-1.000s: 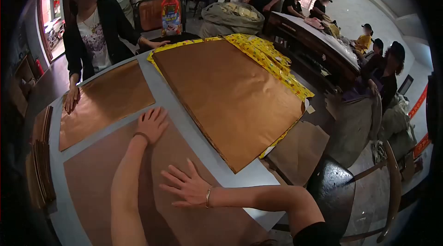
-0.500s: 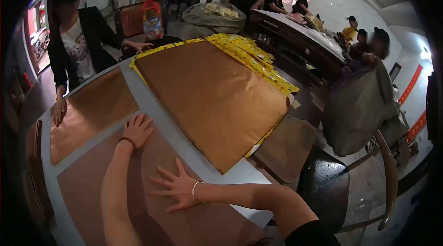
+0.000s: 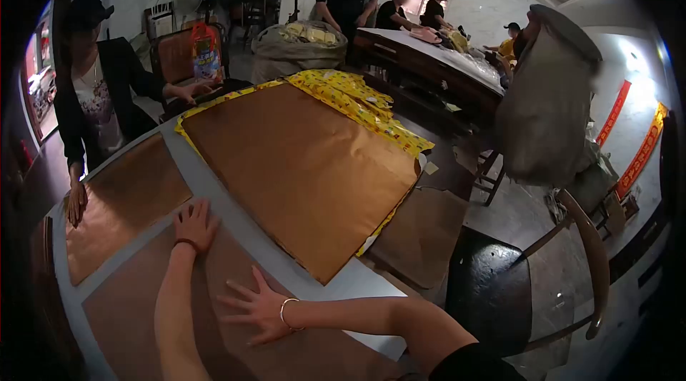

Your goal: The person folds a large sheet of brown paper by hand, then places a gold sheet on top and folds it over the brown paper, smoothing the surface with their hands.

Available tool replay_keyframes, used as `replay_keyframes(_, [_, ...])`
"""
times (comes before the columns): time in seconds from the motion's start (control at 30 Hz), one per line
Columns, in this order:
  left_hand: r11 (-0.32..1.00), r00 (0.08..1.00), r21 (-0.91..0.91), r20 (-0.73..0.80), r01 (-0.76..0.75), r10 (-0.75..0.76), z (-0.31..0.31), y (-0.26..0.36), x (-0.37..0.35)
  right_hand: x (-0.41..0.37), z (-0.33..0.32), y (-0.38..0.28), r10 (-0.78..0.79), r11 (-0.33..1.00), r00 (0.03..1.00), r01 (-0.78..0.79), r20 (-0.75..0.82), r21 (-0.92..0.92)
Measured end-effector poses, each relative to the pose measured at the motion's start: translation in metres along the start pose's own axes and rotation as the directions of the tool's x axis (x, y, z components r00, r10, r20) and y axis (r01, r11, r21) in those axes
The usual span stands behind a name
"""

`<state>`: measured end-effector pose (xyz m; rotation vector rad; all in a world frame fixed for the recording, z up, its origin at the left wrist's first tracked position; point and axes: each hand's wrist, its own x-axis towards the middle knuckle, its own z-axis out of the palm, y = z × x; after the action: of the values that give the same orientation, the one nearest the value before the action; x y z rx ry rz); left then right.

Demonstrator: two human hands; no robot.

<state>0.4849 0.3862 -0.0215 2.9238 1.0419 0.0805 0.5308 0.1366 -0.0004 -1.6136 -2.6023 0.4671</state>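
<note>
A large brown sheet [image 3: 136, 309], paper-like, lies flat on the pale table [image 3: 204, 172] in front of me. My left hand [image 3: 195, 227] presses flat near its far edge, fingers stretched out, a dark band at the wrist. Lower and to the right, my right hand [image 3: 257, 307] rests palm down with spread fingers, a light bracelet on its wrist. Beyond my hands lies a bigger stack of brown sheets [image 3: 300, 167] on yellow patterned material [image 3: 350, 99]. A smaller shiny brown sheet [image 3: 128, 199] is at the left, touched by a co-worker's hand [image 3: 77, 204].
A co-worker [image 3: 107, 95] stands at the table's left side. Right of the table is a dark chair [image 3: 493, 281] with a curved wooden back. A large grey sack [image 3: 543, 109] is held up at the right. Several people are around a long table [image 3: 429, 59] at the back.
The view has turned slightly right, so most things appear shifted left. The grey sack at the right has been raised higher. My hands stay flat on the sheet.
</note>
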Motion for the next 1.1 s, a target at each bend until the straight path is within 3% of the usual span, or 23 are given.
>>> replay_keyframes(0.43, [1.000,1.000,-0.010,-0.002,-0.030,0.030,0.006,-0.004,0.004,0.003,0.010,0.003,-0.003,1.000,0.998,0.003,-0.070,0.007])
replay_keyframes(0.67, [0.999,0.999,-0.043,0.032,-0.003,0.004,0.011,-0.006,0.008,0.002,0.002,0.002,-0.008,1.000,0.999,0.007,-0.040,-0.013])
replay_keyframes(0.73, [1.000,1.000,-0.028,0.006,-0.014,0.014,0.015,-0.008,0.009,0.001,-0.003,0.001,0.009,1.000,1.000,-0.009,0.030,0.003])
replay_keyframes(1.1, [0.999,1.000,-0.039,-0.002,-0.028,0.028,0.012,-0.009,0.007,0.001,0.001,0.003,-0.008,1.000,1.000,0.008,-0.012,-0.013])
